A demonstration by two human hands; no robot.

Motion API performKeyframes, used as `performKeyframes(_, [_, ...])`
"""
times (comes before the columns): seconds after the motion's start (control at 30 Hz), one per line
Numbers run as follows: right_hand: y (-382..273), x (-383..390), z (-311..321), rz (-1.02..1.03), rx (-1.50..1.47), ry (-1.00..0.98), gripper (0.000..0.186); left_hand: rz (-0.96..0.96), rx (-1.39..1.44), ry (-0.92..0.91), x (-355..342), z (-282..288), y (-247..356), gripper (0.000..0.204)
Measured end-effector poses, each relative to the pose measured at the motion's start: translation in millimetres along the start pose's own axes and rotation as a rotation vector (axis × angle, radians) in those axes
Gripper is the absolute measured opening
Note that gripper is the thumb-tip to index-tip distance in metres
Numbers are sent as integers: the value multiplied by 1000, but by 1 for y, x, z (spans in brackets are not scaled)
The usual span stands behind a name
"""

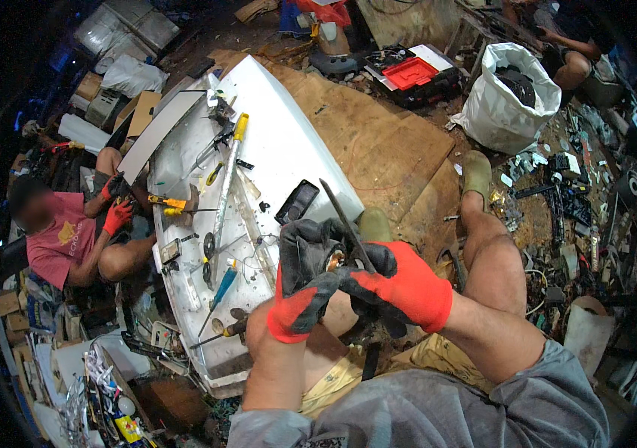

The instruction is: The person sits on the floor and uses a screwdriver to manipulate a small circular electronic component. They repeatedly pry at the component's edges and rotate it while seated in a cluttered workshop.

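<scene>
My left hand (303,287), in a red and dark glove, grips a small dark component with a copper-coloured part (335,260) above my lap. My right hand (402,287), gloved alike, is closed round a long dark metal blade (339,210) against that component. Their fingers touch and partly hide both items. Just beyond lies a black rectangular casing (296,201) on a large white panel (307,131), with a blue-handled screwdriver (223,284), a yellow-handled metal bar (225,187) and other tools.
A co-worker (64,239) in red gloves sits at left; another person (569,63) is at top right. A white sack (501,116), a red tray (408,73) and cardboard (400,164) lie beyond. Scrap (557,201) covers the right; a box (109,388) holds scrap at lower left.
</scene>
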State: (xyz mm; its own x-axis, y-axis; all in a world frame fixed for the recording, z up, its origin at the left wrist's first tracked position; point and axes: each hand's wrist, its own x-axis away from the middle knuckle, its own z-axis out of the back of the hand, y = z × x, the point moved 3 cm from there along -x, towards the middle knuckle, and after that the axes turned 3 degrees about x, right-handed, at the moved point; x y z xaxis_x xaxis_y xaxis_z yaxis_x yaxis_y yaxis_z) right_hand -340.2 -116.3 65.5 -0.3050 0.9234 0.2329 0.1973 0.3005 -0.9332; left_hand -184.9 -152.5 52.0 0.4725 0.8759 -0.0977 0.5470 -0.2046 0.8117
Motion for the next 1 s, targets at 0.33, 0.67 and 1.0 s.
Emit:
performKeyframes(0.33, [5, -8, 10, 173, 199, 86, 19, -44, -47, 68, -12, -28, 4, 86])
performKeyframes(0.67, [11, -3, 8, 226, 299, 22, 44, -275, 168, 131, -18, 12, -2, 71])
performKeyframes(1.0, [4, 20, -1, 329, 590, -53, 57, -550, 150, 213, -21, 36, 18, 60])
